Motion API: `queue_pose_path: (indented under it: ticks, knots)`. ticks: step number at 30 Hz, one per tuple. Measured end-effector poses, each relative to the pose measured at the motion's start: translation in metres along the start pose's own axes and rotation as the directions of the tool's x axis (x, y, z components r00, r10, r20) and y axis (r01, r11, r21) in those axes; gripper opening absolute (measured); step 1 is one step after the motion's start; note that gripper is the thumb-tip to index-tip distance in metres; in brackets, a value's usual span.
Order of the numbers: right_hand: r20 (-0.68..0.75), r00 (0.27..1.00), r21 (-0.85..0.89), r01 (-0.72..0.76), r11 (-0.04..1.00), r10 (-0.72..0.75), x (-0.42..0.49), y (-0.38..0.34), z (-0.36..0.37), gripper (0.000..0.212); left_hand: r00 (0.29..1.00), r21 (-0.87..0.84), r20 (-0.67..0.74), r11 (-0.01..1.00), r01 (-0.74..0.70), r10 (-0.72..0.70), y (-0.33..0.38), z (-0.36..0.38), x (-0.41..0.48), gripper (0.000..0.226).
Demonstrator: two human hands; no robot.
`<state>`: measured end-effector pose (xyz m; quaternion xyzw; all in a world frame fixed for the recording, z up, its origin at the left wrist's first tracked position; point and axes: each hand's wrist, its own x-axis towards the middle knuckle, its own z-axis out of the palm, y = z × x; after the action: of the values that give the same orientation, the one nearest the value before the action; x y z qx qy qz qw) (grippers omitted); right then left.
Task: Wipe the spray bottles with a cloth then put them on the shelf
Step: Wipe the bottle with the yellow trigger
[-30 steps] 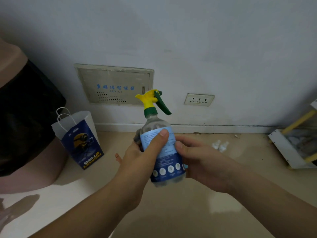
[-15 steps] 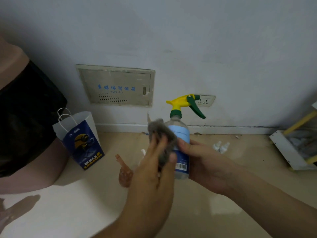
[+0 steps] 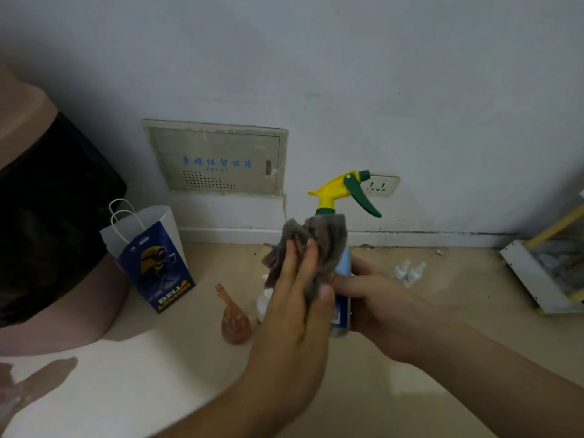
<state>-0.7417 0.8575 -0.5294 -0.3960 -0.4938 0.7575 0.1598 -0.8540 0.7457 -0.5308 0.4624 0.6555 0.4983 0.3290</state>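
A clear spray bottle (image 3: 343, 298) with a blue label and a yellow-and-green trigger head stands upright in mid-air at the centre of the view. My right hand (image 3: 376, 298) grips its lower body from the right. My left hand (image 3: 297, 295) presses a grey-brown cloth (image 3: 319, 245) against the bottle's left side and shoulder, thumb pinching the cloth from below. The cloth hides most of the bottle's upper body. The trigger points right.
On the floor below stand an amber bottle (image 3: 235, 320), a small white bottle (image 3: 264, 303) and two tiny white bottles (image 3: 409, 270). A blue-and-white paper bag (image 3: 151, 257) sits left. A white shelf frame (image 3: 537, 276) lies at the right edge. A mannequin torso (image 3: 47, 216) fills the left.
My left hand let go of the bottle's body and brought the cloth up over its side and shoulder. The bottle moved right, its trigger turned right, and my right hand took over the grip.
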Motion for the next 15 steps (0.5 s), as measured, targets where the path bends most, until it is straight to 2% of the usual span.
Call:
queue_pose_path:
  ticks: [2, 3, 4, 6, 8, 12, 15]
  knots:
    - [-0.014, 1.000, 0.015, -0.021, 1.000, 0.021, 0.001, 0.000, -0.001, 0.055, 0.994, -0.191, 0.008, 0.976, 0.108, -0.109, 0.000, -0.013, 0.019, 0.053]
    - [-0.023, 1.000, 0.011, -0.019, 1.000, 0.019, 0.001, -0.001, 0.000, 0.057, 0.989, -0.244, 0.020, 0.959, 0.147, -0.146, 0.004, -0.017, 0.024, 0.050]
    - [-0.023, 1.000, 0.004, -0.013, 1.000, 0.013, 0.001, -0.001, -0.001, 0.056, 0.993, -0.235, 0.019, 0.964, 0.122, -0.121, 0.008, -0.015, 0.021, 0.049]
    - [-0.029, 0.999, -0.004, -0.018, 1.000, 0.018, 0.003, -0.003, -0.002, 0.048, 0.999, -0.049, -0.028, 0.998, -0.045, 0.044, 0.008, -0.001, 0.001, 0.052]
    - [-0.056, 0.996, 0.015, -0.070, 0.997, 0.071, 0.007, -0.003, -0.004, 0.042, 0.990, 0.102, -0.039, 0.986, -0.129, 0.134, 0.000, 0.014, -0.019, 0.049]
    - [-0.130, 0.984, 0.007, -0.123, 0.992, 0.123, 0.013, 0.000, -0.011, 0.045, 0.989, 0.194, 0.128, 0.976, -0.101, 0.077, -0.013, 0.008, -0.009, 0.046]
    - [-0.164, 0.980, 0.038, -0.105, 0.994, 0.110, 0.011, -0.004, -0.009, 0.041, 0.989, 0.180, 0.109, 0.977, -0.115, 0.097, 0.001, -0.003, 0.000, 0.052]
